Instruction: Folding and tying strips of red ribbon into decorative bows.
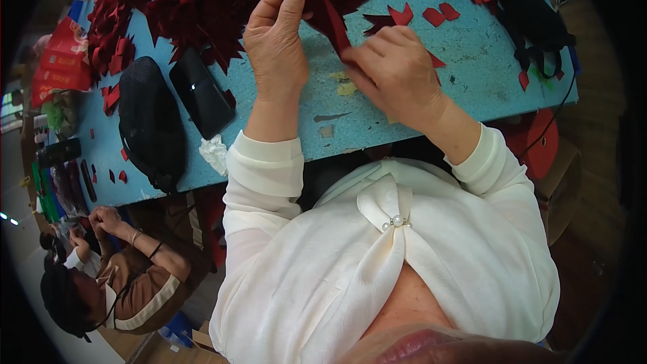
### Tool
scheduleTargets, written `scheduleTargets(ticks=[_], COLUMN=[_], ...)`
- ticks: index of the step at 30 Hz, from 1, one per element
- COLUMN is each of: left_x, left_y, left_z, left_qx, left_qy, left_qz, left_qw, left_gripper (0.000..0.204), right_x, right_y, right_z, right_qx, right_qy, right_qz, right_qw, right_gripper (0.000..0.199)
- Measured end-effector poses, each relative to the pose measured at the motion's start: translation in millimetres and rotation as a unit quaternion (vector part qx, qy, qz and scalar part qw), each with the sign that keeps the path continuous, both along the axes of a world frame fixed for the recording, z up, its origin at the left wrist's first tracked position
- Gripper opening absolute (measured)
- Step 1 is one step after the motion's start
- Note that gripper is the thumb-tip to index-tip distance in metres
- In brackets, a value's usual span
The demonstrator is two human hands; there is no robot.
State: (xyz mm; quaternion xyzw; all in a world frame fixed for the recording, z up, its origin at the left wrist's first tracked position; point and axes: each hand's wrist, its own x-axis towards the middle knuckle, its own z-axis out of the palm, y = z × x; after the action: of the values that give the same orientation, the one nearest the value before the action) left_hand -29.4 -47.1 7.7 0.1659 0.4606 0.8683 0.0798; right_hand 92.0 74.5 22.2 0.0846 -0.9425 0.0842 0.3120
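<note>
The left hand (276, 40) pinches a dark red ribbon (329, 17) between thumb and forefinger, with the other fingers curled in behind. The right hand (401, 74), a little blurred, has thumb and forefinger closed on the ribbon's lower end, so that the strip runs slanting and straight between the two hands. The ribbon is above the blue table (482, 71), to the right of the black phone (201, 94) and farther from the person than it; more of the strip loops away to the right.

Just beside the phone, on its left, lies a black pouch (151, 125). A crumpled white tissue (214, 154) sits at the near end of the phone. Beyond the phone spreads a big heap of dark red ribbon pieces (195, 7), many with pointed ends. Small red scraps (441, 13) lie well to the right of the phone, and past them is a black bag (532, 10) with straps. Well to the left of the phone is a bright red packet (64, 61). Nearer than the phone and to its left sits a co-worker (145, 296) in a brown top.
</note>
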Motion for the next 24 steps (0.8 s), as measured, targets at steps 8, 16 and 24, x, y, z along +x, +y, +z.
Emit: scheduleTargets(ticks=[8,16,24], left_x=[4,9,8], left_y=[-3,-2,-2], left_z=[7,7,6], left_qx=[-0.005,-0.029,-0.059], left_qy=[0.017,0.05,0.058], left_qz=[0.0,0.004,0.03], left_qw=[1.0,0.998,0.996], left_gripper=[0.021,0.019,0.021], right_x=[-16,-31,-36], right_y=[1,-15,-12], right_z=[5,0,-3], right_qx=[-0.182,-0.433,-0.626], right_qy=[0.071,-0.058,-0.098], right_qz=[-0.002,-0.001,0.044], right_qw=[0.981,0.9,0.772], right_gripper=[0.023,0.027,0.021])
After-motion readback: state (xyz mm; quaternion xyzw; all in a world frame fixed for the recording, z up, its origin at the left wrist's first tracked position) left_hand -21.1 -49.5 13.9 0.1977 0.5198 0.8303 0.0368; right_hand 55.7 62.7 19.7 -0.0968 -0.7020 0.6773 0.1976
